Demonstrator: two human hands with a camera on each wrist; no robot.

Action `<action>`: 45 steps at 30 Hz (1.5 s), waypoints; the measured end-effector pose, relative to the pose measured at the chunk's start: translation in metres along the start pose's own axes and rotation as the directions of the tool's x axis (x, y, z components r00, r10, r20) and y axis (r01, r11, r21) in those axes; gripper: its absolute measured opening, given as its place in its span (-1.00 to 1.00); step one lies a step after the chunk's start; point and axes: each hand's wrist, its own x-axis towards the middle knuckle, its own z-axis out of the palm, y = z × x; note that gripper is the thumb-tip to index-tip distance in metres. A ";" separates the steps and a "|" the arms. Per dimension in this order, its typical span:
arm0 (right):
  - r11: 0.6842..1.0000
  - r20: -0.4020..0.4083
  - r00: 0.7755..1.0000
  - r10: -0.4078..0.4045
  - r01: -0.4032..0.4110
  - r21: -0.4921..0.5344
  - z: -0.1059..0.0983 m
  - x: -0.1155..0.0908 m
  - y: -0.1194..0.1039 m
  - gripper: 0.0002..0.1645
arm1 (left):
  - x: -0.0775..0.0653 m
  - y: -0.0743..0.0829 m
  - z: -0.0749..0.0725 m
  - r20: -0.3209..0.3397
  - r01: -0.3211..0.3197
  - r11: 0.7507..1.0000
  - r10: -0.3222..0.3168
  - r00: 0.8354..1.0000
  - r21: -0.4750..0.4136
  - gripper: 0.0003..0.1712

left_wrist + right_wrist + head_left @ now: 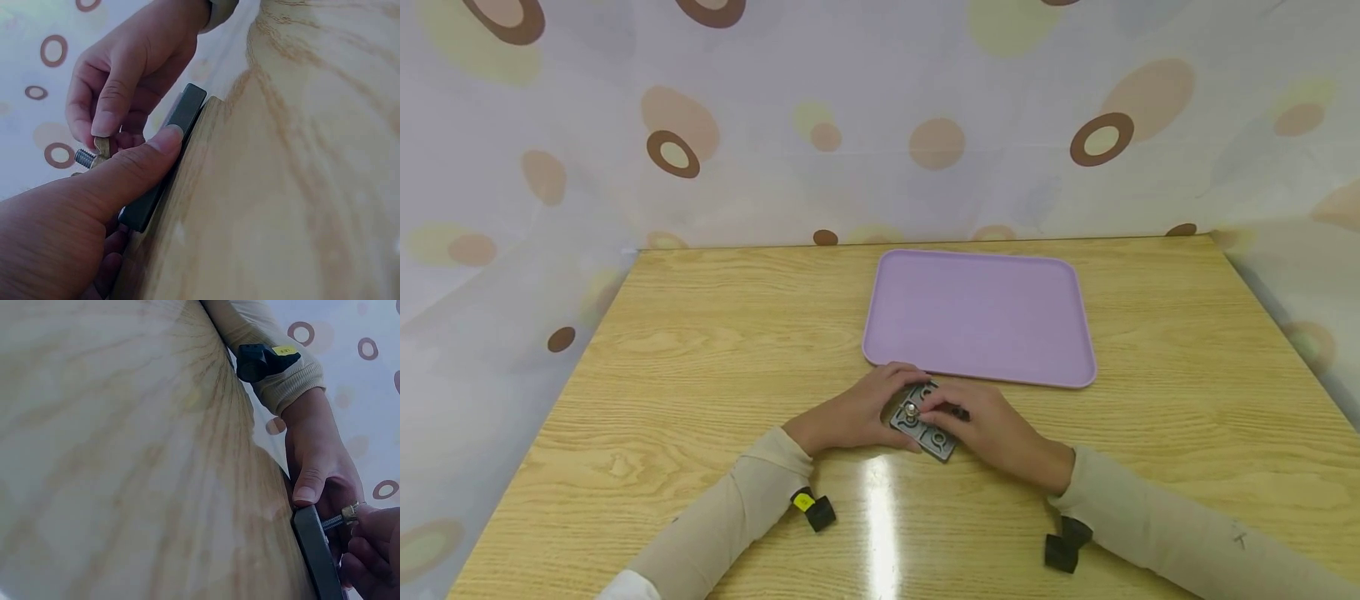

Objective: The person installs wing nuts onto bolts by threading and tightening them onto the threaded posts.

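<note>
A small dark grey metal plate (937, 443) with round recesses lies on the wooden table. My left hand (861, 412) grips it by opposite edges, the thumb on the near side. A threaded bolt (332, 522) stands up from its face. On the bolt sits a brass-coloured nut (102, 147) with a wing-like tab, which my right hand (992, 423) pinches between thumb and forefinger. Threads show beyond the nut in the left wrist view, and between nut and plate in the right wrist view. The other right fingers curl beside the plate, partly hidden.
Just beyond the hands lies a purple tray (977, 317), its near rim close to my left fingertips. Wooden tabletop (700, 350) spreads out on both sides. Patterned cloth (880, 125) hangs around the back and sides of the table.
</note>
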 end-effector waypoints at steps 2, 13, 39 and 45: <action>1.000 -0.005 1.000 0.004 -0.004 -0.010 0.000 -0.001 0.000 -0.84 | 0.000 0.001 0.001 0.003 0.001 1.000 -0.001 1.000 -0.003 0.05; 0.999 0.012 1.000 -0.025 0.026 -0.025 0.005 0.001 -0.001 -0.57 | -0.001 0.002 0.000 0.019 0.020 1.000 -0.019 1.000 -0.008 0.05; 0.995 0.029 0.996 0.080 -0.078 -0.066 -0.006 -0.006 0.002 -0.80 | 0.005 0.003 0.008 -0.004 -0.012 1.000 0.012 1.000 -0.013 0.03; 0.998 0.046 0.998 0.053 -0.051 -0.035 -0.011 -0.007 0.001 -0.86 | 0.007 0.006 0.009 -0.005 -0.006 1.000 0.006 1.000 -0.013 0.05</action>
